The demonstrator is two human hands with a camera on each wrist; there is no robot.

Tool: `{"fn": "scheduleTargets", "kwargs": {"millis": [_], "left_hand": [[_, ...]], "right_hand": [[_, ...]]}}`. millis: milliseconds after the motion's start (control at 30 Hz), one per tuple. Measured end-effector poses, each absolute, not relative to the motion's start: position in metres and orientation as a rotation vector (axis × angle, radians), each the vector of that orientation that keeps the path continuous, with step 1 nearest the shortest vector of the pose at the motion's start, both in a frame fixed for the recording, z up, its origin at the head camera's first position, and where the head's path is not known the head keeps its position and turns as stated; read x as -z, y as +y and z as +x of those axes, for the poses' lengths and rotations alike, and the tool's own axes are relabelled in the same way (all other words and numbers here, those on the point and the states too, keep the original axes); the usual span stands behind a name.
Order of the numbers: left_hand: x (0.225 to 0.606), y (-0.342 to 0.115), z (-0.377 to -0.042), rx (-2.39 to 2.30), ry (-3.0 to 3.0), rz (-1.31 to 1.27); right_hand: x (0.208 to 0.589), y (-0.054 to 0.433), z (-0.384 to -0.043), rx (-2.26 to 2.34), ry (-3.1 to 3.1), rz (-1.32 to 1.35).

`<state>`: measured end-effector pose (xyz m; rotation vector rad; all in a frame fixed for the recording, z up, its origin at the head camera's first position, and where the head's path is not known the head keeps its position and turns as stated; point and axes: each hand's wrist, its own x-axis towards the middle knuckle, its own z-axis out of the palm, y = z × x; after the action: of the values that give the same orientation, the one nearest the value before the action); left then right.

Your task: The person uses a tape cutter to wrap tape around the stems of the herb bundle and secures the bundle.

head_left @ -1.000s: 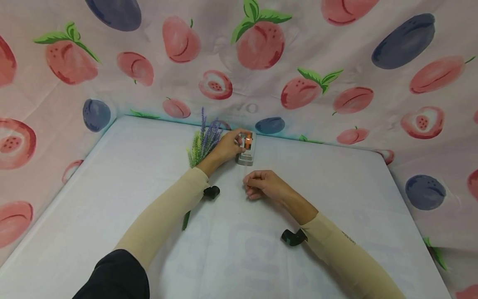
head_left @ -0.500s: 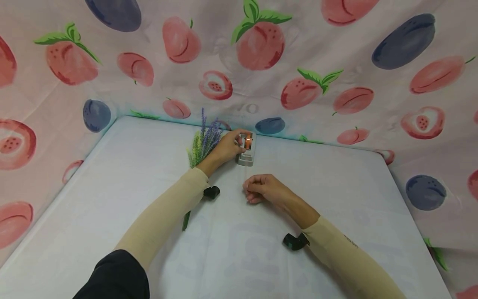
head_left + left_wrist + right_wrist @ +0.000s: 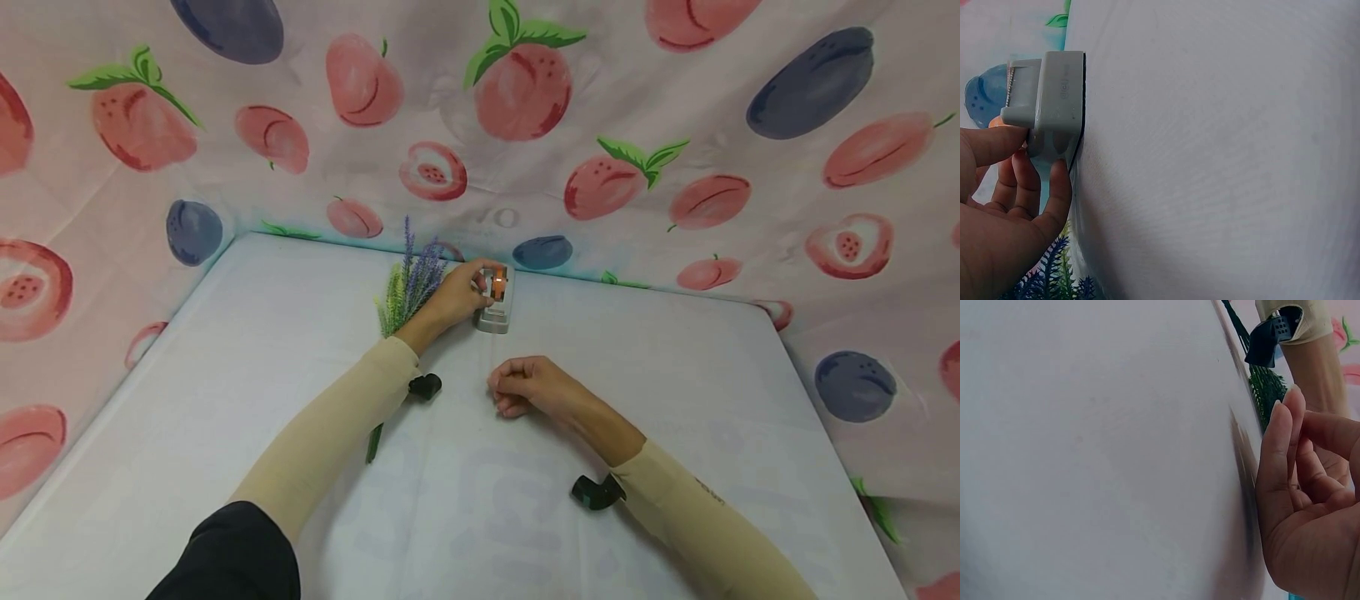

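A grey tape dispenser (image 3: 495,320) with an orange-cored roll (image 3: 498,285) stands near the back of the white table. My left hand (image 3: 455,293) grips it from the left; in the left wrist view the thumb lies on one side of the dispenser (image 3: 1060,94) and the fingers curl by the other. Nearer to me, my right hand (image 3: 536,387) hovers in front of the dispenser with thumb and fingertips pinched together. A faint clear strip of tape seems to run from the dispenser toward that pinch; it is barely visible.
Artificial lavender (image 3: 420,275) with purple and yellow-green sprigs lies under the left forearm, its green stems (image 3: 374,443) pointing toward me. Black wrist cameras (image 3: 597,492) stick out from both beige sleeves. A fruit-patterned cloth (image 3: 525,167) hangs behind the table (image 3: 675,358).
My right hand has drawn back a little toward me, away from the dispenser, keeping its pinch. The left hand and the tape dispenser stay where they were.
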<state>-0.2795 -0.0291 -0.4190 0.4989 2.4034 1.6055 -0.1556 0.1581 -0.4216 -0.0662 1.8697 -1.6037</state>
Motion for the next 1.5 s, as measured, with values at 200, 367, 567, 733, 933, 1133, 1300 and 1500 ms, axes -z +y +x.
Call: {"fn": "scheduleTargets", "kwargs": {"millis": [200, 367, 567, 733, 933, 1133, 1300, 1500], "left_hand": [[0.419, -0.029, -0.279, -1.608, 2.401, 0.508], [0.418, -0.029, -0.279, -1.608, 2.396, 0.505], [0.419, -0.029, -0.28, -1.618, 2.391, 0.5], [0.418, -0.03, -0.281, -1.622, 2.386, 0.504], [0.417, -0.03, -0.28, -1.605, 2.4, 0.501], [0.419, -0.03, -0.281, -1.605, 2.397, 0.494], [0.419, -0.029, -0.28, -1.608, 2.398, 0.501], [0.419, -0.029, -0.28, -1.606, 2.402, 0.508]], "right_hand": [[0.422, 0.159, -0.153, 1.6, 1.856, -0.09], [0.423, 0.16, -0.15, 1.595, 1.837, -0.11], [0.422, 0.159, -0.147, 1.588, 1.822, -0.112], [0.42, 0.157, -0.145, 1.585, 1.811, -0.12], [0.418, 0.157, -0.143, 1.574, 1.805, -0.134], [0.418, 0.159, -0.143, 1.555, 1.815, -0.137], [0.418, 0.161, -0.142, 1.531, 1.826, -0.141], [0.418, 0.16, -0.141, 1.495, 1.824, -0.152]]}}
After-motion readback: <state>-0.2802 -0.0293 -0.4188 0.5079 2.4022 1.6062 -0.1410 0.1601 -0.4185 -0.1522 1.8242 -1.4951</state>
